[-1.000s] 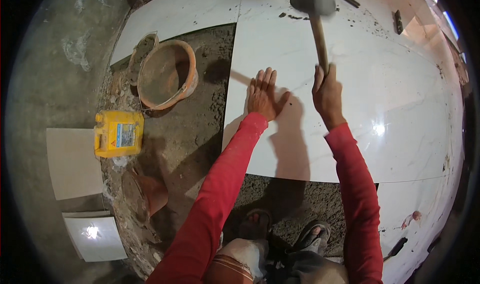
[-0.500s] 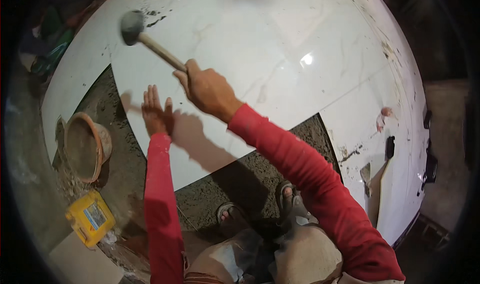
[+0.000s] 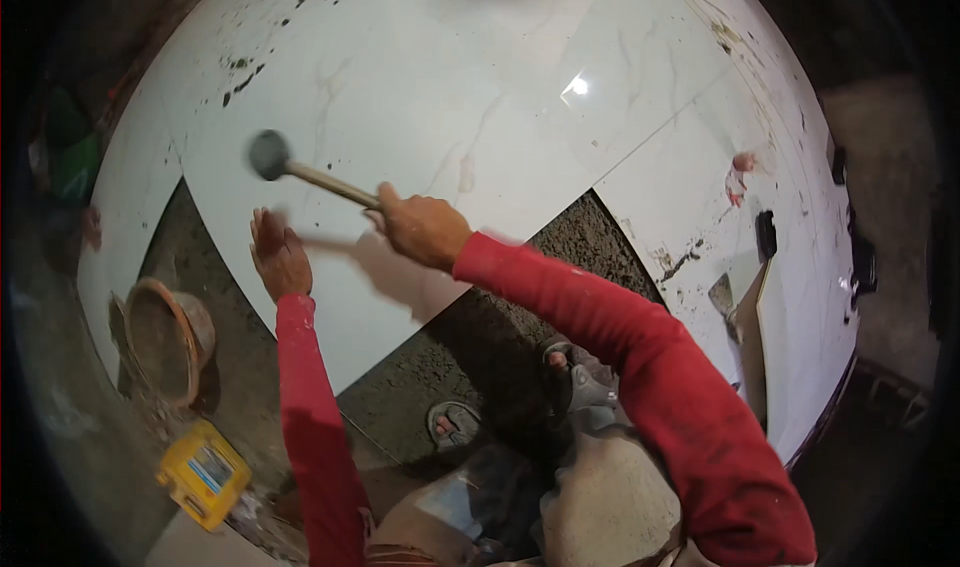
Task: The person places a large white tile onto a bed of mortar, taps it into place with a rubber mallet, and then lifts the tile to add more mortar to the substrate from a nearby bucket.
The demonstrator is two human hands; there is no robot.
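My right hand [image 3: 425, 231] grips the wooden handle of a rubber mallet [image 3: 332, 182] with a dark round head. Its head hangs over the white, faintly veined tile [image 3: 335, 332], just beyond the fingertips of my left hand. I cannot tell whether the head touches the tile. My left hand [image 3: 281, 265] lies flat near the tile's left edge, fingers stretched out, holding nothing. Shadows of the arm and mallet fall across the tile. Along its near and left edges shows grey, rough mortar [image 3: 590, 242].
A clay-coloured bowl [image 3: 203, 332] leans at the left, near a yellow jerrycan [image 3: 205, 472]. Black-handled tool [image 3: 766, 235] lies on tiles at the right. My sandalled feet [image 3: 455, 424] stand on the mortar. Dark crumbs dot the far tiles.
The mallet head has come down nearer the tile and toward my left hand. My left hand stays flat by the tile's edge. The whole view has shifted slightly.
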